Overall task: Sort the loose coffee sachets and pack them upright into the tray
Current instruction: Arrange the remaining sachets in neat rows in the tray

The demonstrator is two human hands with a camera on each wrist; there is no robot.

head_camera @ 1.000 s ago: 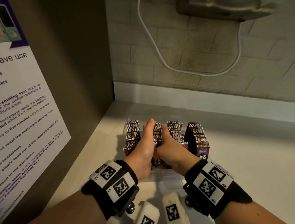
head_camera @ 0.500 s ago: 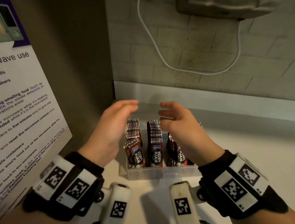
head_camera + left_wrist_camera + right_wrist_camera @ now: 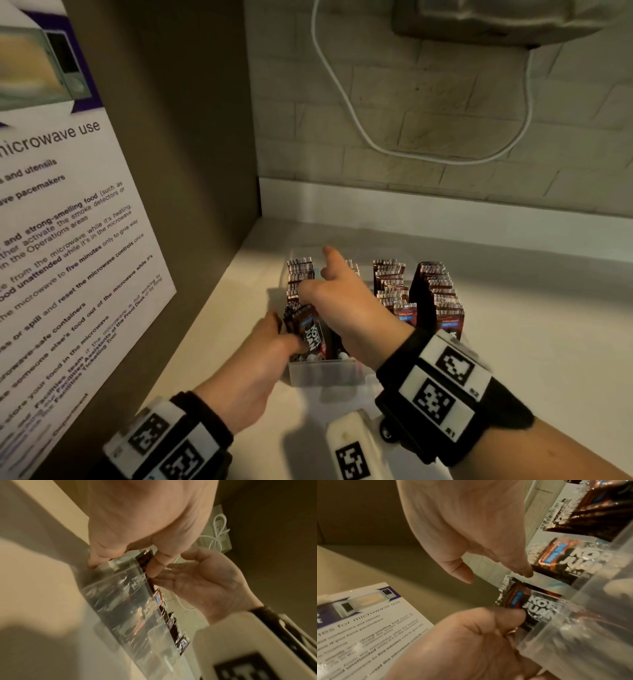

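Observation:
A clear plastic tray (image 3: 322, 375) stands on the counter with several rows of brown Kopi Juan sachets (image 3: 390, 284) upright in it. My left hand (image 3: 287, 334) is at the tray's front left corner. It pinches the front sachets of the left row (image 3: 310, 334), thumb on the printed face, fingers behind. In the right wrist view the left thumb lies on that sachet (image 3: 537, 605). My right hand (image 3: 322, 277) hovers open over the left rows with the index finger stretched out. Its palm faces the tray (image 3: 120, 601) in the left wrist view.
A brown cabinet side with a microwave-use poster (image 3: 68, 240) closes off the left. A brick wall with a white cable (image 3: 342, 102) and an appliance (image 3: 496, 20) stands behind. Bare counter (image 3: 531, 342) lies to the tray's right.
The hands left the middle rows, rose apart over the tray, then came down. The left hand now grips the front of the left row; the right moved over the left rows.

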